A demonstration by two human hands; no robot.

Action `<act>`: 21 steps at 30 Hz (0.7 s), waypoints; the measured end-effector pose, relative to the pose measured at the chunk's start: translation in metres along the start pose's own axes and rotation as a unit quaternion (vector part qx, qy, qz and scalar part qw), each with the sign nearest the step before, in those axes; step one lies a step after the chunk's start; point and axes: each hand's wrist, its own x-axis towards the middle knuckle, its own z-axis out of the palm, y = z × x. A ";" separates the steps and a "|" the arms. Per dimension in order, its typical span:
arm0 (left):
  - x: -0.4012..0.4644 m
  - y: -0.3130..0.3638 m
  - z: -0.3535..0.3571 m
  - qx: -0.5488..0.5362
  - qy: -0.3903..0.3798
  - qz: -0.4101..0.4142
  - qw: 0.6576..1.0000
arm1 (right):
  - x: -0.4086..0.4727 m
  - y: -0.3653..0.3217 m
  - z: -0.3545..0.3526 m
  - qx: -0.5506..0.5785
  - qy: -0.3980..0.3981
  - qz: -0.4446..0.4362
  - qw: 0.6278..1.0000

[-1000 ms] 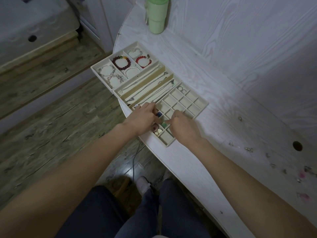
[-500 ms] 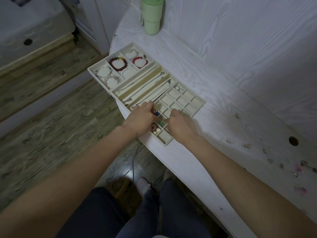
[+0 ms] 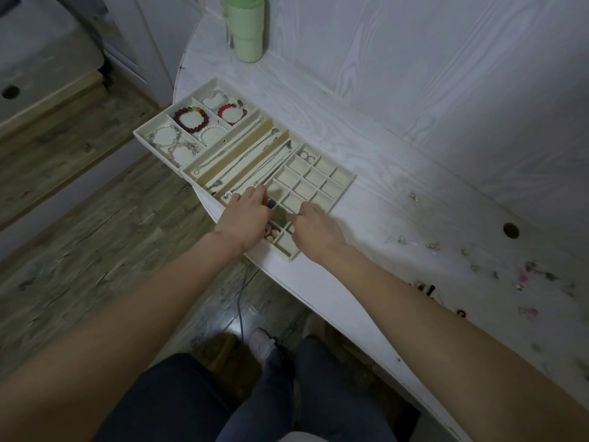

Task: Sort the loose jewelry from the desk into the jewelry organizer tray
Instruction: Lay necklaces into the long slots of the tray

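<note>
The jewelry organizer tray (image 3: 345,181) sits at the tabletop (image 3: 398,173)'s near curved edge, its left end with the bracelets (image 3: 191,118) overhanging the floor. Both hands hover over the tray's near corner of small square cells — the left hand (image 3: 247,215) with fingers curled down at the divider beside the necklace channels (image 3: 248,157), the right hand (image 3: 314,232) likewise curled over the cells; what either pinches I cannot tell. Loose jewelry (image 3: 522,275) lies scattered toward the tabletop's right end, well apart from the tray, with bare surface between. A green cup (image 3: 245,30) stands at the far edge.
</note>
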 end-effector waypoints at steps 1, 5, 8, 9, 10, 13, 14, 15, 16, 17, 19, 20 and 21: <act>0.001 0.001 0.000 0.005 -0.010 -0.005 1.000 | -0.001 0.001 0.000 0.023 -0.005 0.007 1.000; 0.003 0.008 -0.001 -0.021 -0.049 -0.034 0.998 | -0.009 0.008 -0.006 0.159 -0.002 0.028 0.987; 0.007 0.022 -0.006 -0.045 -0.040 -0.033 0.998 | -0.021 0.022 -0.015 0.251 0.025 0.062 0.966; 0.009 0.028 -0.008 -0.048 -0.033 -0.029 0.998 | -0.027 0.029 -0.017 0.266 0.028 0.072 0.961; 0.012 0.037 -0.010 -0.047 -0.024 -0.023 0.998 | -0.033 0.037 -0.018 0.276 0.030 0.079 0.957; 0.024 0.070 -0.015 -0.035 -0.003 0.003 0.999 | -0.055 0.065 -0.017 0.289 0.039 0.106 0.951; 0.027 0.084 -0.016 -0.039 -0.003 0.012 0.999 | -0.064 0.077 -0.015 0.292 0.042 0.117 0.948; 0.033 0.104 -0.016 -0.044 -0.009 0.019 0.999 | -0.077 0.094 -0.013 0.292 0.046 0.129 0.947; 0.035 0.108 -0.015 -0.050 -0.017 0.017 0.998 | -0.081 0.098 -0.010 0.293 0.047 0.135 0.945; 0.037 0.115 -0.014 -0.058 -0.028 0.017 0.998 | -0.086 0.106 -0.006 0.296 0.049 0.146 0.943; 0.044 0.141 -0.008 -0.066 -0.051 0.018 0.996 | -0.105 0.128 -0.001 0.299 0.057 0.175 0.936; 0.047 0.154 -0.006 -0.072 -0.058 0.019 0.996 | -0.113 0.141 0.003 0.297 0.065 0.191 0.933; 0.051 0.168 -0.003 -0.087 -0.062 0.020 0.994 | -0.122 0.154 0.005 0.292 0.075 0.208 0.930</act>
